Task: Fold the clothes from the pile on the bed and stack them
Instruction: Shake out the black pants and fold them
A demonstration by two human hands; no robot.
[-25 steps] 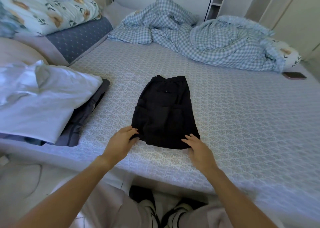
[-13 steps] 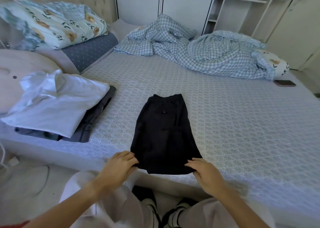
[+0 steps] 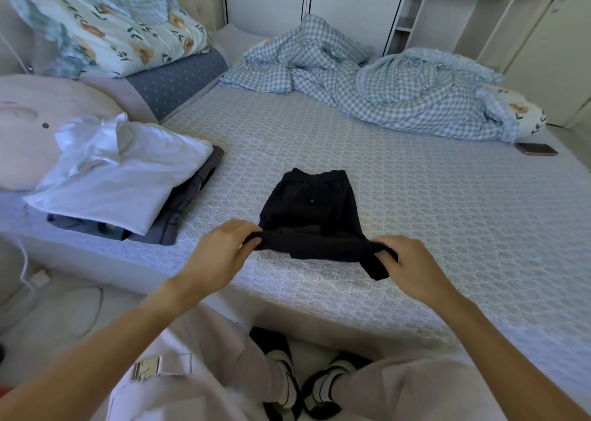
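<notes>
1. The fingers (image 3: 252, 240) of the left hand (image 3: 220, 254) are curled and pinch the near left corner of the black fabric shorts (image 3: 311, 211); the fingers (image 3: 385, 256) of the right hand (image 3: 412, 265) pinch the near right corner, which hangs down a little past the thumb.
2. At 9 o'clock from the shorts lies the stack of folded clothes: a white collared shirt (image 3: 121, 177) on top of a dark grey folded garment (image 3: 188, 203), both on the bed.
3. Behind the stack, toward 10 o'clock, a floral-print quilt (image 3: 108, 27) rests on a blue-grey dotted pillow (image 3: 179, 81).
4. The shorts lie at the middle of the grey patterned bed sheet (image 3: 447, 222), waistband at 12 o'clock flat on the bed, the near hem lifted off the sheet between the two hands and rolled over toward the waistband.
5. At 1 o'clock a crumpled blue-and-white checked duvet (image 3: 393, 91) spreads across the far side of the bed.
6. At 2 o'clock a dark phone (image 3: 537, 148) lies flat on the sheet, just beside the duvet's end.
</notes>
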